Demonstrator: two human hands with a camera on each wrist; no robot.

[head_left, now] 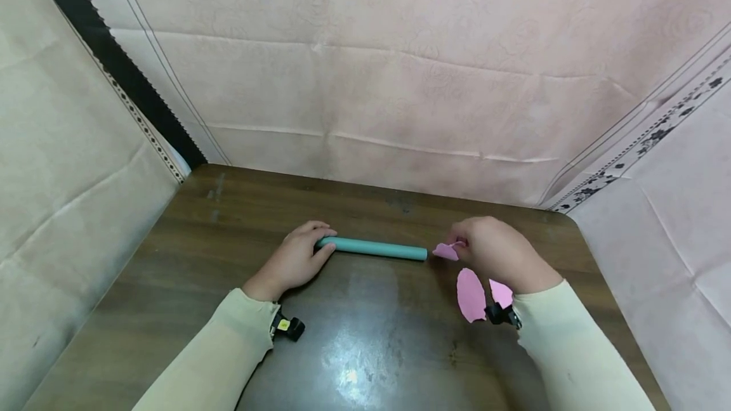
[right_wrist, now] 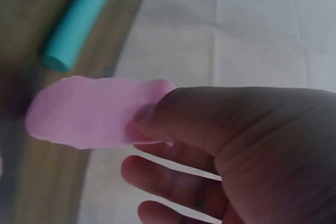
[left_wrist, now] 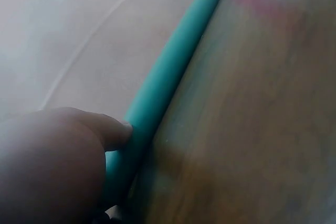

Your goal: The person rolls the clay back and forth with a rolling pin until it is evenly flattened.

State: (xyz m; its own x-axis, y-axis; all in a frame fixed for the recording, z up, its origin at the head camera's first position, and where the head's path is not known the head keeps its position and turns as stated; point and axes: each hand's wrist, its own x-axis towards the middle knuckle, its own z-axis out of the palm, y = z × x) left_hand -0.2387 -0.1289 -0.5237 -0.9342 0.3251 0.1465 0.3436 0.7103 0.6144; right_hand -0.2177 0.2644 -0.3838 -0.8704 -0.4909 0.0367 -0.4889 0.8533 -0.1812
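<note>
A teal rod (head_left: 377, 248) lies across the brown table, its left end held by my left hand (head_left: 292, 262). In the left wrist view the thumb (left_wrist: 113, 131) presses along the side of the rod (left_wrist: 163, 80). Just beyond the rod's right end, my right hand (head_left: 499, 252) pinches a thin pink petal-shaped piece (head_left: 445, 251). The right wrist view has this piece (right_wrist: 84, 111) between thumb and forefinger, its rounded end pointing toward the rod (right_wrist: 79, 22), with a gap between them.
Below my right hand, a pink oval piece (head_left: 471, 295) lies on the table (head_left: 240, 335). Another pink piece (head_left: 501, 293) is beside it, partly covered by the right wrist and its camera (head_left: 502, 314). Pale patterned cloth (head_left: 365, 100) hangs behind the table and on both sides.
</note>
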